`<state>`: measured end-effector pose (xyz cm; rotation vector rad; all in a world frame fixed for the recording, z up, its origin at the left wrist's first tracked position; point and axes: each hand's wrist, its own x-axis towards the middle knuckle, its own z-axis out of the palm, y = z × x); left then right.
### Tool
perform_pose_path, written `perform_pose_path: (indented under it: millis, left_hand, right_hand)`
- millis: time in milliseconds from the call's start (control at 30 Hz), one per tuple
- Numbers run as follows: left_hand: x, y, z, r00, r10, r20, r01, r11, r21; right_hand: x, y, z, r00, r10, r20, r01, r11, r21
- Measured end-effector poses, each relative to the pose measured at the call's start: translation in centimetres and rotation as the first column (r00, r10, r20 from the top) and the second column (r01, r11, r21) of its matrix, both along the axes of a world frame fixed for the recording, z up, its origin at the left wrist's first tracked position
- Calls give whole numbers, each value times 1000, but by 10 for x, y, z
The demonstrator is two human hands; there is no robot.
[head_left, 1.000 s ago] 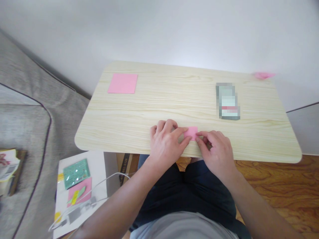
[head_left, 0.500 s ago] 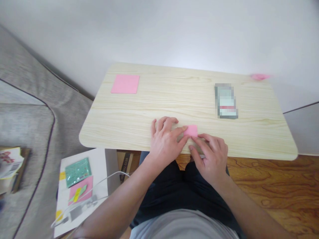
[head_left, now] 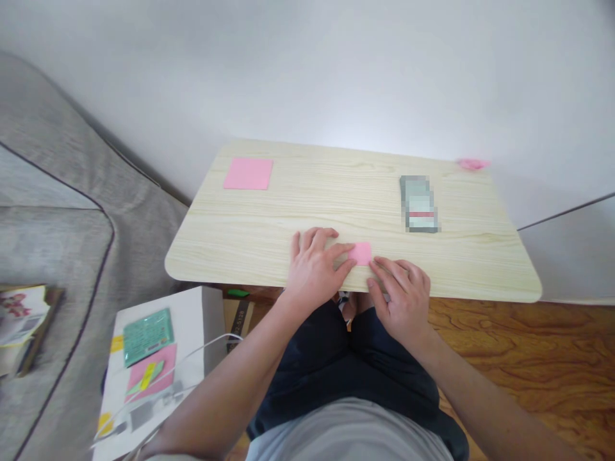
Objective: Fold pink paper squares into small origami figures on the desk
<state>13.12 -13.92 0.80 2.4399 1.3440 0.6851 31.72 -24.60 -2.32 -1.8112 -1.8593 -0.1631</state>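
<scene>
A small folded square of pink paper (head_left: pixel 361 253) lies flat on the pale wooden table (head_left: pixel 298 205) near its front edge. My left hand (head_left: pixel 317 266) rests on the table to the left of it, fingers spread. Its index fingertip and thumb tip press on the square's left side, not closed around it. On the other side, my right hand (head_left: pixel 402 293) touches the lower right corner with its index fingertip. The right thumb is apart, lower down at the table's edge, and the other fingers are loosely bent.
A larger pink sheet (head_left: pixel 248 174) lies at the back left of the table. Toward the right is a pixelated phone-like object (head_left: pixel 419 203); a pink crumpled thing (head_left: pixel 473 164) is at the back right corner. Lower left, a white box (head_left: pixel 192 301) bears a green packet (head_left: pixel 148 336), papers and cables.
The view has shifted slightly. My right index fingertip has moved from the square's lower edge to its lower right corner. My left hand stays at the left side.
</scene>
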Motion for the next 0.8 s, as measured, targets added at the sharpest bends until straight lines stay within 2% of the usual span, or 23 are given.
perform_pose_path:
  millis: [333,500,800]
  left_hand:
    - [0,-2,3,1000,-6,-22,6,1000,9]
    - [0,-2,3,1000,-16,-10,16,1000,11]
    - [0,0,2,1000,-15,5,14,1000,14]
  right_hand:
    - [-2,1,0,1000,2,-2,-2,1000,0]
    - [-6,7,8,1000,-14,-2,14,999,-36]
    - [0,25,21,998,45,47,-41,995,-93]
